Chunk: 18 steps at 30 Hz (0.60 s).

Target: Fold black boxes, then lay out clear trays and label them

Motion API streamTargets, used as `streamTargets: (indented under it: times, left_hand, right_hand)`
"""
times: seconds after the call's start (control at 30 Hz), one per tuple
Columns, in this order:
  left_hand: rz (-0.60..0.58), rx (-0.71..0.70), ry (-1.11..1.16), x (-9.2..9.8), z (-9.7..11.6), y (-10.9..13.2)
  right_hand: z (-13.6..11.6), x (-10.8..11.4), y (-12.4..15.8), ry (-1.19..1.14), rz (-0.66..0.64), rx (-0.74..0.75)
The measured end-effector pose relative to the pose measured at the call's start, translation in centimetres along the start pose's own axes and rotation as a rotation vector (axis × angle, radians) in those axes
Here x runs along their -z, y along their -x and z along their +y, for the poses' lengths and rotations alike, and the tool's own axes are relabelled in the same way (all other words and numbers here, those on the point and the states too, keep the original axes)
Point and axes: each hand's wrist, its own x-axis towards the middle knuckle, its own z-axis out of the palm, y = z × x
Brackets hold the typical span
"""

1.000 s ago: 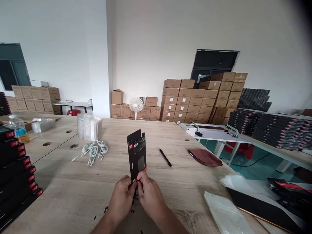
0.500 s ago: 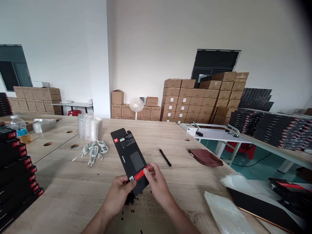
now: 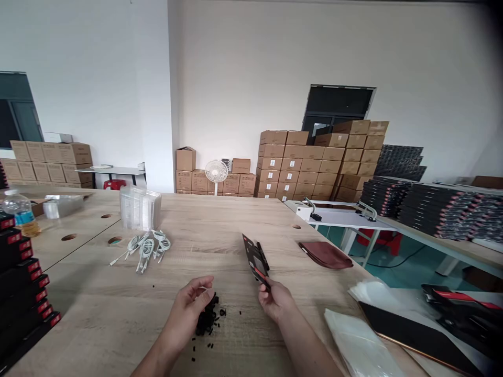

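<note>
My right hand (image 3: 277, 301) pinches the lower end of a flat black box (image 3: 254, 259) with a red band and a window. The box is tilted, so its face shows narrowly. Close behind it lies a black pen-like stick (image 3: 262, 255) on the table. My left hand (image 3: 192, 301) is apart from the box, fingers curved and the thumb away from them, with nothing visible in it. Right beside it is a heap of small black pieces (image 3: 206, 319), partly hidden by the hand. Farther left lie several coiled white cables (image 3: 145, 248).
Stacked black boxes (image 3: 23, 293) rise at the left, near a bottle (image 3: 21, 212). Clear plastic sleeves (image 3: 140, 208) stand behind the cables. On the right are a brown cloth (image 3: 326, 254), plastic bags (image 3: 357, 340) and a dark flat panel (image 3: 416, 335). Cartons (image 3: 302, 162) line the wall.
My left hand has let go of the black box and moved left. My right hand has carried the box to the right and turned it nearly edge-on. The view has shifted slightly.
</note>
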Motion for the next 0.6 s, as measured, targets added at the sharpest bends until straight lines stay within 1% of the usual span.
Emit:
streamTargets:
  times: [0.07, 0.13, 0.2, 0.27, 0.37, 0.4, 0.47, 0.53, 0.6]
  left_hand:
    - [-0.004, -0.008, -0.012, 0.1, 0.1, 0.0]
    - [-0.006, -0.006, -0.025, 0.1, 0.1, 0.0]
    - [-0.003, 0.016, -0.020, 0.1, 0.2, 0.0]
    - [-0.003, 0.050, 0.041, 0.1, 0.2, 0.0]
    - [-0.067, 0.087, 0.290, -0.2, 0.4, 0.2]
    - [-0.105, 0.108, 0.395, -0.4, 0.5, 0.3]
    - [-0.168, 0.179, 0.583, -0.5, 0.8, 0.7]
    - [-0.189, 0.274, 0.725, -0.6, 1.3, 1.2]
    - [-0.187, 0.327, 0.824, -0.4, 1.7, 1.6]
  right_hand:
    - [-0.8, 0.4, -0.1, -0.023, 0.010, 0.026]
    - [-1.1, 0.4, 0.0, -0.029, -0.024, 0.036]
    - [-0.7, -0.1, 0.6, -0.018, -0.093, 0.029]
    - [0.4, -0.9, 1.4, 0.007, -0.169, 0.008]
    - [2.9, -2.3, 3.4, 0.069, -0.277, -0.037]
    - [3.7, -2.7, 4.1, 0.106, -0.337, -0.051]
    - [5.1, -3.2, 5.6, 0.201, -0.498, -0.085]
    - [6.0, -3.5, 6.8, 0.297, -0.649, -0.121]
    - [6.4, -3.6, 7.6, 0.360, -0.738, -0.148]
